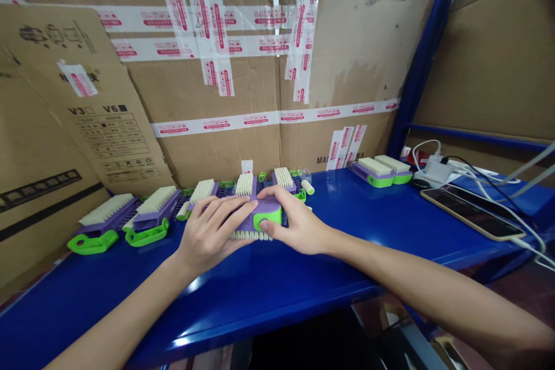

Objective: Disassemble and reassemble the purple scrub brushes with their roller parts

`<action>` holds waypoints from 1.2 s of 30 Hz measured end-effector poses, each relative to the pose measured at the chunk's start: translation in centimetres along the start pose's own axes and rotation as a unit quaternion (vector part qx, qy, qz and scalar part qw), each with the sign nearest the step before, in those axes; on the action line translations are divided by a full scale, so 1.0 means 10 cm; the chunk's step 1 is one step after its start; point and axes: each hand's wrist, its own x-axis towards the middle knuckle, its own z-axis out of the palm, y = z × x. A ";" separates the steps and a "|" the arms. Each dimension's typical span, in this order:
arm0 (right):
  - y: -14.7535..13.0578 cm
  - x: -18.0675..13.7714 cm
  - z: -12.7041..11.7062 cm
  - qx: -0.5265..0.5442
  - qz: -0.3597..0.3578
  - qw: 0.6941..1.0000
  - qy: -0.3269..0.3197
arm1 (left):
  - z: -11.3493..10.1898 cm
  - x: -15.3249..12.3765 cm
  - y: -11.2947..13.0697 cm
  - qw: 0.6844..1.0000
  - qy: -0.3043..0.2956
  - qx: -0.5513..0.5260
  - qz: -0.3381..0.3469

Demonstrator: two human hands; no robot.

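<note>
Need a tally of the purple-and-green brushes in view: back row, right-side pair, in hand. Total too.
Row brushes, bristles up: 5
Right-side pair, bristles up: 2
Held brush, bristles down, in left hand and right hand: 1
Total: 8
</note>
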 end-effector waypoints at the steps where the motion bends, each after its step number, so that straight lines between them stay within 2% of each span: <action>1: 0.00 0.00 0.00 0.000 -0.004 1.000 0.001 | -0.01 0.01 0.00 1.000 0.002 0.001 0.001; 13: 0.05 -0.01 -0.03 0.019 -0.037 0.999 0.007 | -0.03 0.00 0.01 0.999 0.005 0.028 0.023; 27: 0.04 0.00 -0.07 0.021 -0.030 0.999 -0.002 | -0.02 0.00 0.03 0.997 -0.002 0.071 0.012; 36: 0.03 0.00 -0.07 0.012 -0.045 0.999 0.009 | 0.00 -0.03 0.02 0.999 0.006 0.036 -0.021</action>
